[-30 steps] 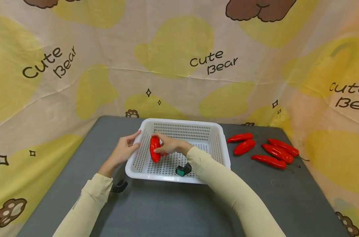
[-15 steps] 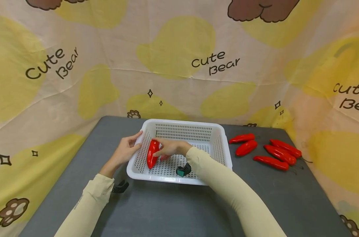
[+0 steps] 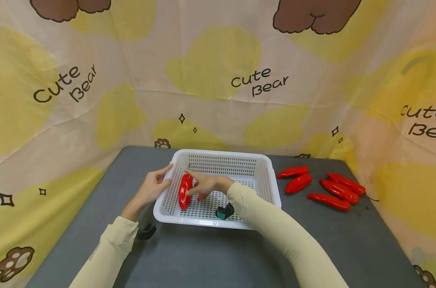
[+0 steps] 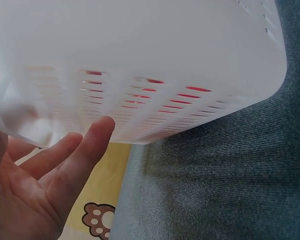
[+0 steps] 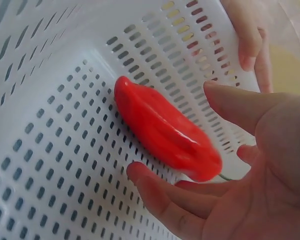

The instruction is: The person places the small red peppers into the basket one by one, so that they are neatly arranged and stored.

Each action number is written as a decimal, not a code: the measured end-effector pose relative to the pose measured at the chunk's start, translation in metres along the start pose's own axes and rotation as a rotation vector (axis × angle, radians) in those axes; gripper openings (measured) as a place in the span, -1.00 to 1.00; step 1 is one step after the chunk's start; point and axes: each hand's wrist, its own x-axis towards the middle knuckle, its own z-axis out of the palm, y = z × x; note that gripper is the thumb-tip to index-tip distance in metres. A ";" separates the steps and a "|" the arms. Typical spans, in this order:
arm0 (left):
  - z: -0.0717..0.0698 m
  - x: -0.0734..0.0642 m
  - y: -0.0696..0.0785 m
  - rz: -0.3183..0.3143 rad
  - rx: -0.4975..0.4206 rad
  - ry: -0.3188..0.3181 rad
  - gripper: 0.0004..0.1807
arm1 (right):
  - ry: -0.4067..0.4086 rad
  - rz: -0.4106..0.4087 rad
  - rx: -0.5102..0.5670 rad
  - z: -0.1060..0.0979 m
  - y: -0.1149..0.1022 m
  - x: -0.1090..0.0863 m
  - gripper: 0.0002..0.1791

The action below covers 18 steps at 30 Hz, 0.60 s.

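Observation:
A shiny red pepper (image 3: 185, 192) lies lengthwise along the left end of the white plastic basket (image 3: 218, 224). Beside the pepper is my right hand (image 3: 205, 185), inside the basket. In the right wrist view, the right thumb and fingers (image 5: 162, 197) are spread apart around the pepper's stem end, without closing on it. My left hand (image 3: 153, 186) holds the basket's left rim, thumb at the rim. The left wrist view shows its fingers (image 4: 82, 160) outside the perforated wall, with red showing through the slots. The rim partly hides the left thumb there.
Several more red peppers (image 3: 338, 191) lie on the grey table (image 3: 210, 260) to the right of the basket. A patterned cloth (image 3: 210, 72) hangs behind the table. A dark wrist strap (image 3: 146, 232) is at the left wrist, another dark device (image 3: 223, 212) under the right.
The red pepper has moved left and down onto the basket's bottom. My right fingers have let go of it and spread. The left hand has stayed on the rim.

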 end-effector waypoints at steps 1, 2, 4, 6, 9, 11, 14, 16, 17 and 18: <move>0.000 -0.001 0.000 -0.005 0.001 -0.001 -0.35 | 0.004 0.002 0.002 0.000 0.000 -0.002 0.05; 0.000 -0.002 0.000 -0.007 0.003 0.000 -0.35 | 0.009 0.002 0.001 -0.001 -0.001 -0.003 0.04; 0.001 -0.002 0.000 -0.009 0.001 0.004 -0.34 | 0.030 -0.005 -0.003 -0.004 -0.002 -0.007 0.02; 0.000 -0.001 0.000 -0.006 0.001 0.006 -0.34 | 0.050 -0.016 -0.001 -0.010 -0.004 -0.012 -0.01; -0.001 -0.001 -0.001 -0.008 0.003 0.011 -0.34 | 0.080 -0.043 0.005 -0.018 -0.007 -0.022 -0.05; -0.001 -0.001 -0.001 -0.010 0.003 0.010 -0.34 | 0.097 -0.060 0.007 -0.025 -0.009 -0.031 -0.07; -0.001 -0.001 -0.001 -0.011 -0.004 0.007 -0.34 | 0.125 -0.091 0.004 -0.034 -0.008 -0.045 -0.11; -0.001 -0.002 -0.001 -0.010 -0.005 0.005 -0.34 | 0.141 -0.102 0.001 -0.041 -0.007 -0.055 -0.12; 0.000 -0.002 0.000 -0.008 -0.004 0.007 -0.34 | 0.147 -0.114 -0.003 -0.044 -0.007 -0.061 -0.13; 0.000 -0.001 0.000 -0.007 -0.002 0.009 -0.34 | 0.157 -0.123 -0.006 -0.048 -0.006 -0.066 -0.14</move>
